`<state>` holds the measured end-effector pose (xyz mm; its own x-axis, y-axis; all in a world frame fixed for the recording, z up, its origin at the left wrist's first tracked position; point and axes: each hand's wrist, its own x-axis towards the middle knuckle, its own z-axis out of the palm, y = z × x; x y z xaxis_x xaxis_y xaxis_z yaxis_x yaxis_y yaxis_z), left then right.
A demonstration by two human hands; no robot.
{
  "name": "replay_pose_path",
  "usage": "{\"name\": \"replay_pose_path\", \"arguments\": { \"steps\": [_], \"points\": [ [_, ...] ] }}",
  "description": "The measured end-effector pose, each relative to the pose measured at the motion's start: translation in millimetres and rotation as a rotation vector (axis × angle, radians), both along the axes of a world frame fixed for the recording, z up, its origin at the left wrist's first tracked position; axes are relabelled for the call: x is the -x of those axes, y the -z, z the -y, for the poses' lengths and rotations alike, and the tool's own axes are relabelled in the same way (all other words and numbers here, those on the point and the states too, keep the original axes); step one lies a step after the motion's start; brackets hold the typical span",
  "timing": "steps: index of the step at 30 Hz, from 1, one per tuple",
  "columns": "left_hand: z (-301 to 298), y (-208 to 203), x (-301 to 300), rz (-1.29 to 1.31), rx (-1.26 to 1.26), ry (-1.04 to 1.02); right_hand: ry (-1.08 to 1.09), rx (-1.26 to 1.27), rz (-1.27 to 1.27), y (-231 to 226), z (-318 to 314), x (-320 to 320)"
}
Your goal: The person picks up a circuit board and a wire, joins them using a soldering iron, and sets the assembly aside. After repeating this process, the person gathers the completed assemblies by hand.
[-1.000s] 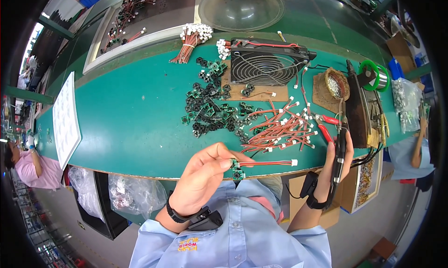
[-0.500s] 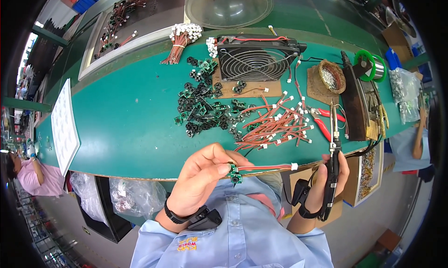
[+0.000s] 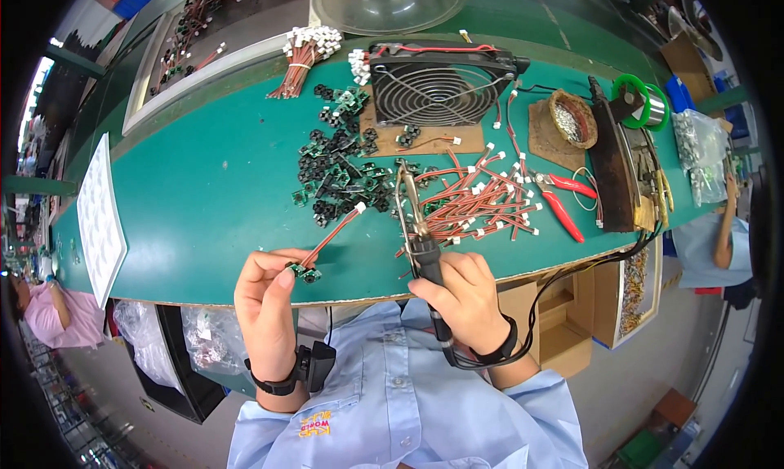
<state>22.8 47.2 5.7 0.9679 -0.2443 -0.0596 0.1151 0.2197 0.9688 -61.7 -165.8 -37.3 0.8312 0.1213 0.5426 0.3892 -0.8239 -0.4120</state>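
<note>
My left hand [image 3: 265, 301], at the table's front edge, pinches a small green circuit board [image 3: 306, 274] between thumb and fingers. From that board a red and dark cable [image 3: 328, 238] runs up and right to a white plug. My right hand [image 3: 467, 299] is wrapped round the black handle of a soldering iron [image 3: 426, 261]. The iron's metal tip points away from me, over the table between a pile of small boards [image 3: 347, 175] with black parts and a heap of short red cables [image 3: 474, 207] with white plugs. Tip and held board are apart.
A black fan [image 3: 437, 93] stands on cardboard at the back. Rightward are a bowl of grey bits [image 3: 572, 119], red-handled cutters [image 3: 562, 212], a dark iron stand [image 3: 612, 158] and a green solder spool [image 3: 641, 101]. A white sheet [image 3: 102, 224] lies left; bundled cables [image 3: 298, 60] lie behind.
My left hand has moved left with the board, whose cable now slants upward. My right hand has brought the soldering iron left, from beside the cutters to the front of the cable heap.
</note>
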Motion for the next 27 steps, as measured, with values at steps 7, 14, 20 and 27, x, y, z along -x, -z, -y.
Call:
{"name": "replay_pose_path", "arguments": {
  "steps": [7, 14, 20, 27],
  "points": [
    [-4, -6, 5, 0.002, -0.038, 0.052, 0.05, -0.03, -0.055, 10, 0, -3],
    [7, -11, 10, -0.045, -0.246, 0.336, 0.094, -0.696, 0.093, -2, -16, -4],
    [31, -11, 10, -0.098, -0.216, 0.628, 0.002, -0.548, 0.06, -28, -15, 11],
    [44, -7, 16, 0.041, -0.184, 0.574, -0.023, -0.444, 0.052, -26, -11, 18]
  ]
}}
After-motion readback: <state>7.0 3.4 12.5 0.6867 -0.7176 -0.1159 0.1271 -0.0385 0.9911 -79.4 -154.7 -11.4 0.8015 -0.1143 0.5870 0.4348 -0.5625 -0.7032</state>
